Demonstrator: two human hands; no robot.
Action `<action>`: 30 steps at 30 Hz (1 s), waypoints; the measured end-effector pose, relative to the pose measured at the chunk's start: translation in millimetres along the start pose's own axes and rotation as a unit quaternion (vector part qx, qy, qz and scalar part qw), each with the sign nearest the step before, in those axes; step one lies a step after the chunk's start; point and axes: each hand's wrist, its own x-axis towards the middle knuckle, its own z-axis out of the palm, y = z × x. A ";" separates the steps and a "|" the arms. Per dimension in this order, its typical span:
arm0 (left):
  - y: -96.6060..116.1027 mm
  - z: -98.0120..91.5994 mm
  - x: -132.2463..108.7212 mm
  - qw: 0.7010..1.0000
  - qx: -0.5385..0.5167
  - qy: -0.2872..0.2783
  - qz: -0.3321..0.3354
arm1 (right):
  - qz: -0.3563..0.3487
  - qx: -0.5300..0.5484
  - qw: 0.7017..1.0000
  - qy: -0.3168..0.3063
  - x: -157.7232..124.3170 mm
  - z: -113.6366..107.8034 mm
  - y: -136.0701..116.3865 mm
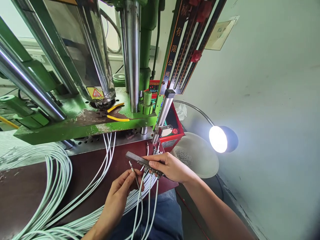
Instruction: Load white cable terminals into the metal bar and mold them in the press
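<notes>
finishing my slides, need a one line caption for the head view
Left hand holds a white cable, right hand a metal bar, before a green machine.

Blue trousers (pixel 167 215); forearms (pixel 210 203) and fingers (pixel 158 165) bare.

Hands (pixel 120 187) (pixel 168 166), 2; metal bar (pixel 135 157), 1; pliers (pixel 115 107), 1 pair; lamp (pixel 218 139), 1; tub (pixel 208 161), 1; white cables (pixel 65 163), many, too tangled to count.
</notes>
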 end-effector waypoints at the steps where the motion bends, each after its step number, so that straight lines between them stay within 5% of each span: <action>1: -0.6 -0.9 -0.1 1.000 0.021 -0.001 0.004 | 0.000 0.000 1.000 -0.001 0.1 -0.9 0.6; 20: 8.6 -2.0 -2.3 0.965 0.249 0.059 0.052 | 0.007 -0.029 0.999 0.019 -4.7 -2.6 -3.3; 30: 11.4 -2.4 -1.3 0.966 0.250 0.058 0.040 | 0.012 -0.043 0.999 0.014 -1.5 -2.0 -3.3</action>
